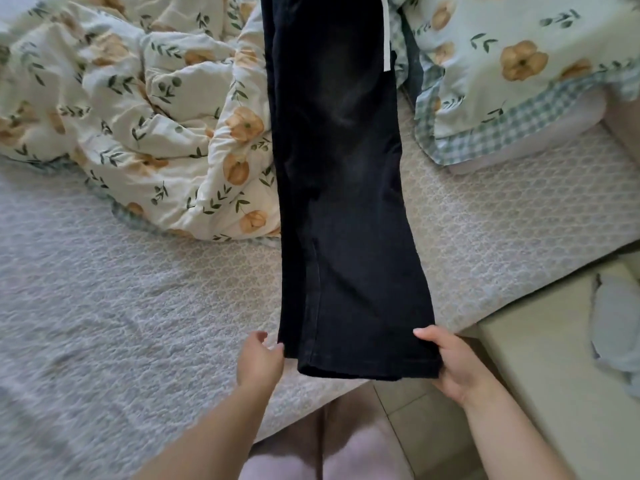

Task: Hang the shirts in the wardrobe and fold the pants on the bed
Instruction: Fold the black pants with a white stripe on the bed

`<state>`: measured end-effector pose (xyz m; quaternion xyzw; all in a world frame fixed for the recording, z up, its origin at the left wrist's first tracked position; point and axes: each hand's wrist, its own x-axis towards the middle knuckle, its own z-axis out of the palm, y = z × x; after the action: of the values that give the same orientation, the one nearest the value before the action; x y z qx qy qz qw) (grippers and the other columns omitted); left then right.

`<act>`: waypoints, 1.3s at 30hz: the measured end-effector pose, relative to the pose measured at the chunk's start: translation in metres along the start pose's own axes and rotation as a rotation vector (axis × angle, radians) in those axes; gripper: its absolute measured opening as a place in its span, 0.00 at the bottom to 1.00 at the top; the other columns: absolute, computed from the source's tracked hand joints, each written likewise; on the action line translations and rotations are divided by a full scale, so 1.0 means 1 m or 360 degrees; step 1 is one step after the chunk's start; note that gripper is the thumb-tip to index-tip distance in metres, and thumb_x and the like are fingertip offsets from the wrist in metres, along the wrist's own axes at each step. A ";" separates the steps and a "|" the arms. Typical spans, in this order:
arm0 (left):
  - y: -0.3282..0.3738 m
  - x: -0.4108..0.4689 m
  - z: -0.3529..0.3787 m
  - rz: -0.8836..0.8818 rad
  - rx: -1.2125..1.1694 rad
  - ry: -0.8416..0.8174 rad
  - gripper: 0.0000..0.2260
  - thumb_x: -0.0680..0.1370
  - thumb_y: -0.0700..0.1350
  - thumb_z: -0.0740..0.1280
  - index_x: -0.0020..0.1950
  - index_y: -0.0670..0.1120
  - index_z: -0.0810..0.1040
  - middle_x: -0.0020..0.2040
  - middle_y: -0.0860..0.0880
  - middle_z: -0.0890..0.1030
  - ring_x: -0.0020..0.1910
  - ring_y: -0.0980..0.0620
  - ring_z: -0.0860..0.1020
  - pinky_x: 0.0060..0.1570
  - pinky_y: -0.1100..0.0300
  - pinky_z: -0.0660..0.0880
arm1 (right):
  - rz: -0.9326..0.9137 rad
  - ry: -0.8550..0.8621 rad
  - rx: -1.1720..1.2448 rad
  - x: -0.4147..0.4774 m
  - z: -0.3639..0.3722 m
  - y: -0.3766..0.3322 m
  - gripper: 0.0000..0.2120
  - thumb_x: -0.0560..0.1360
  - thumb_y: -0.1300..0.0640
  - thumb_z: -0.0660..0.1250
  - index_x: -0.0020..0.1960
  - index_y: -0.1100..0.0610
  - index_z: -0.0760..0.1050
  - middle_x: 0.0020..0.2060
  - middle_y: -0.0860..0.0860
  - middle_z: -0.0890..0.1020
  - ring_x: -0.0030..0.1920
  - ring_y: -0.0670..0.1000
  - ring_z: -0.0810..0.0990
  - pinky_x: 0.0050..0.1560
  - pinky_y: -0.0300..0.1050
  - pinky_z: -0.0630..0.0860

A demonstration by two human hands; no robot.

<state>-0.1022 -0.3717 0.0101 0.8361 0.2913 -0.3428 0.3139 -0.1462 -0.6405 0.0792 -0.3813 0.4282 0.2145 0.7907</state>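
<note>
Hem in both hands, black pants set for the fold on the bed.

The pants lie lengthwise with the legs stacked, the waist far and the hem at the near edge. The left hand pinches the hem's left corner, and the right hand is clamped on the right corner, thumb on top. The fold likely goes best if both corners lift level, the cloth stays taut, and the hem travels straight toward the waist with side edges matched. The rumpled duvet touching the left side could drag the cloth askew.
</note>
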 end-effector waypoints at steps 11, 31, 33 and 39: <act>0.033 0.011 0.068 -0.0097 -0.0473 -0.0511 0.35 0.74 0.55 0.70 0.75 0.46 0.59 0.69 0.47 0.70 0.66 0.47 0.71 0.62 0.56 0.68 | 0.0135 0.0101 0.0294 0.015 -0.039 0.033 0.22 0.70 0.59 0.64 0.64 0.61 0.73 0.58 0.58 0.80 0.57 0.56 0.80 0.48 0.47 0.80; 0.270 -0.074 -0.144 0.0521 -0.1112 -0.0498 0.07 0.75 0.47 0.71 0.43 0.45 0.77 0.33 0.50 0.80 0.25 0.56 0.78 0.21 0.68 0.70 | -0.0755 0.0592 -0.0716 -0.030 0.107 -0.193 0.14 0.77 0.48 0.64 0.38 0.57 0.73 0.39 0.54 0.78 0.37 0.52 0.79 0.26 0.42 0.76; 0.293 -0.092 -0.182 0.1128 -0.1260 -0.0141 0.03 0.73 0.47 0.72 0.43 0.49 0.80 0.37 0.53 0.83 0.33 0.56 0.82 0.32 0.65 0.77 | -0.1551 0.0638 -0.0777 -0.060 0.138 -0.228 0.19 0.74 0.41 0.62 0.39 0.58 0.74 0.34 0.52 0.80 0.34 0.50 0.78 0.28 0.44 0.76; 0.184 -0.012 -0.093 0.0506 -0.0708 0.0053 0.10 0.78 0.48 0.66 0.56 0.44 0.79 0.51 0.46 0.82 0.53 0.45 0.80 0.53 0.55 0.75 | -0.0931 0.0846 -0.1349 0.014 0.075 -0.098 0.12 0.79 0.50 0.60 0.42 0.56 0.75 0.38 0.51 0.79 0.42 0.53 0.79 0.43 0.48 0.75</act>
<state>0.0567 -0.4240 0.1322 0.7874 0.2298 -0.2029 0.5348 -0.0347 -0.6417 0.1345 -0.8079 0.3656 0.0367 0.4608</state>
